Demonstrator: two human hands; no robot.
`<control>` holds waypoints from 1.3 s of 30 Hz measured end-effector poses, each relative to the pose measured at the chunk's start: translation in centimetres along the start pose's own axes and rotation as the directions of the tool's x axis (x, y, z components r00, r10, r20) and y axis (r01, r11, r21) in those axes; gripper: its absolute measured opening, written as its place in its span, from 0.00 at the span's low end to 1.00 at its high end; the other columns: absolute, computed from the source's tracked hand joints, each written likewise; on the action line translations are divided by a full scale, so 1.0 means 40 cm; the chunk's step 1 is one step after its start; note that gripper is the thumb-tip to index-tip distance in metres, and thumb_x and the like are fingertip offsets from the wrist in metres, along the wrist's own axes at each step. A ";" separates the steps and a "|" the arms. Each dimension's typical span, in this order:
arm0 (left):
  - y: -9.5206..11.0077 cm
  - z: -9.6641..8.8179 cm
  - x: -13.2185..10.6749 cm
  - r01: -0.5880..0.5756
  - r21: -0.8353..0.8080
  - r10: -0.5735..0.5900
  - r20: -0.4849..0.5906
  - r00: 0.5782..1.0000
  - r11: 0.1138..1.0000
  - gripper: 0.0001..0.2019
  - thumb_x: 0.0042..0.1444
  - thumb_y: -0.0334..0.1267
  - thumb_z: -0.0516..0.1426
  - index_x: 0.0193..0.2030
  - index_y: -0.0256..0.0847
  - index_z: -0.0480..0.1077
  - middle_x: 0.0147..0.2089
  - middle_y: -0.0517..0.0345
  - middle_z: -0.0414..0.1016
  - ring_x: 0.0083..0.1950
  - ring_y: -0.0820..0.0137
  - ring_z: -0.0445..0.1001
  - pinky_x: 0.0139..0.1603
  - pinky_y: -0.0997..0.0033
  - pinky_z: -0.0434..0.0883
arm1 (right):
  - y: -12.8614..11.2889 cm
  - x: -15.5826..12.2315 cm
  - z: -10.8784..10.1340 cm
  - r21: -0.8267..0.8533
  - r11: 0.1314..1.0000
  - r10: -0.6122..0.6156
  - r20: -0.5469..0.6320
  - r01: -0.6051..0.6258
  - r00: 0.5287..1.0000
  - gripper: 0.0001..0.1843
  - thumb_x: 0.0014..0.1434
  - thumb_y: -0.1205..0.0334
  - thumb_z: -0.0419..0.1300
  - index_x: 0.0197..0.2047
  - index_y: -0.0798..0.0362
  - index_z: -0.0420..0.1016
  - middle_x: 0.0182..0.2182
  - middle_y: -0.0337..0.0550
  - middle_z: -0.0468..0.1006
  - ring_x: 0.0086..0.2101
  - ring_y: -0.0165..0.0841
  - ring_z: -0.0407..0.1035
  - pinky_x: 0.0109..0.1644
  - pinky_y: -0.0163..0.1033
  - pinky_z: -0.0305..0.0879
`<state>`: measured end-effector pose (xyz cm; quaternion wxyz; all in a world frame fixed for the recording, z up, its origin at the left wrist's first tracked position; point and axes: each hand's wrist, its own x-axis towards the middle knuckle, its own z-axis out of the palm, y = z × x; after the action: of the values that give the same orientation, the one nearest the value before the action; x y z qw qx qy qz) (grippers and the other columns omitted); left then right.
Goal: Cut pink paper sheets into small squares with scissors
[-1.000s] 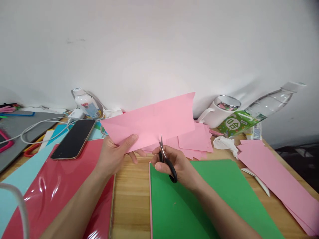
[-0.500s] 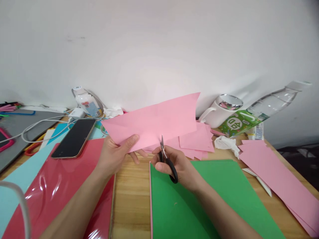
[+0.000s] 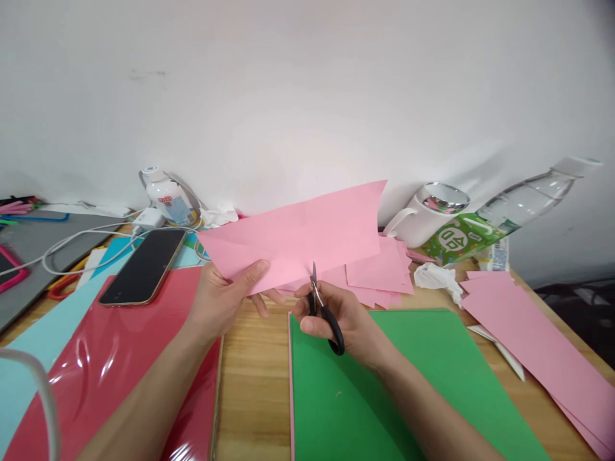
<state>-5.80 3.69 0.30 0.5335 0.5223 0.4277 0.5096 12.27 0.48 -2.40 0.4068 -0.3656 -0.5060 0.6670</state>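
Observation:
A sheet of pink paper (image 3: pixel 307 227) is held up above the desk, its lower left edge pinched by my left hand (image 3: pixel 230 298), thumb on the near face. My right hand (image 3: pixel 341 317) is closed around a pair of black-handled scissors (image 3: pixel 335 330), fingers in the loops. Their blades point up at the sheet's lower edge, near its middle. Whether the blades bite into the paper I cannot tell. Below and behind the sheet lie loose pink paper pieces (image 3: pixel 379 272), partly hidden by it.
Green paper (image 3: pixel 375 378) lies under my right arm, a red plastic-wrapped pack (image 3: pixel 129 346) under my left. A phone (image 3: pixel 144 266) and white bottle (image 3: pixel 168 195) stand left. At right are a mug (image 3: pixel 418 221), a clear bottle (image 3: pixel 533 195), a crumpled tissue (image 3: pixel 438 278) and pink strips (image 3: pixel 533 339).

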 end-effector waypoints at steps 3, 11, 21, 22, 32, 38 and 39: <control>0.000 0.001 -0.002 0.006 -0.001 -0.006 -0.011 1.000 1.000 0.05 0.49 0.37 0.60 0.31 0.38 0.72 0.26 0.56 0.77 0.21 0.64 0.76 0.10 0.73 0.66 | -0.002 -0.001 0.001 -0.008 1.000 -0.003 -0.004 0.003 1.000 0.18 0.44 0.56 0.67 0.38 0.52 0.69 0.28 0.37 0.69 0.28 0.27 0.64 0.34 0.34 0.61; -0.006 -0.002 0.000 0.002 0.000 -0.002 -0.006 1.000 1.000 0.06 0.49 0.37 0.59 0.33 0.36 0.70 0.26 0.57 0.76 0.19 0.67 0.75 0.10 0.75 0.67 | 0.001 0.000 0.003 -0.013 1.000 0.009 0.004 -0.009 1.000 0.18 0.46 0.55 0.66 0.38 0.53 0.67 0.25 0.35 0.67 0.25 0.25 0.58 0.29 0.32 0.54; -0.007 -0.006 0.002 0.009 -0.011 -0.009 0.022 1.000 1.000 0.05 0.50 0.36 0.58 0.30 0.36 0.70 0.21 0.59 0.74 0.17 0.68 0.73 0.09 0.75 0.66 | 0.005 0.004 0.002 -0.055 0.998 0.006 0.000 -0.006 1.000 0.19 0.47 0.53 0.65 0.37 0.54 0.65 0.23 0.33 0.63 0.23 0.24 0.55 0.26 0.32 0.49; -0.007 -0.005 0.002 0.012 -0.011 -0.012 0.024 1.000 1.000 0.05 0.50 0.36 0.58 0.30 0.36 0.70 0.20 0.59 0.74 0.17 0.68 0.73 0.09 0.75 0.66 | 0.005 0.004 0.002 -0.061 0.998 0.009 -0.003 -0.009 1.000 0.19 0.47 0.52 0.65 0.37 0.54 0.65 0.22 0.33 0.63 0.23 0.24 0.54 0.26 0.32 0.49; -0.009 -0.009 0.002 0.035 -0.013 -0.034 0.035 0.999 0.999 0.06 0.50 0.37 0.58 0.29 0.36 0.71 0.17 0.59 0.74 0.15 0.68 0.72 0.09 0.75 0.66 | 0.000 0.003 0.010 -0.107 0.994 0.002 -0.054 -0.007 0.999 0.20 0.45 0.50 0.65 0.32 0.54 0.66 0.21 0.32 0.62 0.21 0.24 0.53 0.25 0.32 0.48; -0.012 -0.012 0.002 0.041 -0.005 -0.041 0.037 0.998 0.999 0.06 0.50 0.37 0.58 0.31 0.36 0.71 0.18 0.58 0.75 0.16 0.67 0.73 0.09 0.74 0.66 | 0.008 0.008 0.011 -0.115 0.993 -0.009 -0.070 0.001 0.997 0.19 0.44 0.50 0.65 0.31 0.54 0.66 0.20 0.31 0.61 0.21 0.24 0.53 0.24 0.32 0.48; -0.012 -0.012 0.002 0.044 -0.009 -0.044 0.039 0.998 0.999 0.06 0.51 0.37 0.58 0.31 0.36 0.71 0.17 0.58 0.75 0.16 0.67 0.73 0.09 0.74 0.67 | 0.010 0.008 0.010 -0.112 0.994 -0.010 -0.071 0.002 0.997 0.19 0.44 0.50 0.66 0.32 0.54 0.66 0.20 0.31 0.61 0.21 0.24 0.53 0.24 0.32 0.48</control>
<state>-6.23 3.87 -0.23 0.5553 0.5201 0.4260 0.4895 11.71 0.57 -2.72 0.4054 -0.4098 -0.5289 0.6230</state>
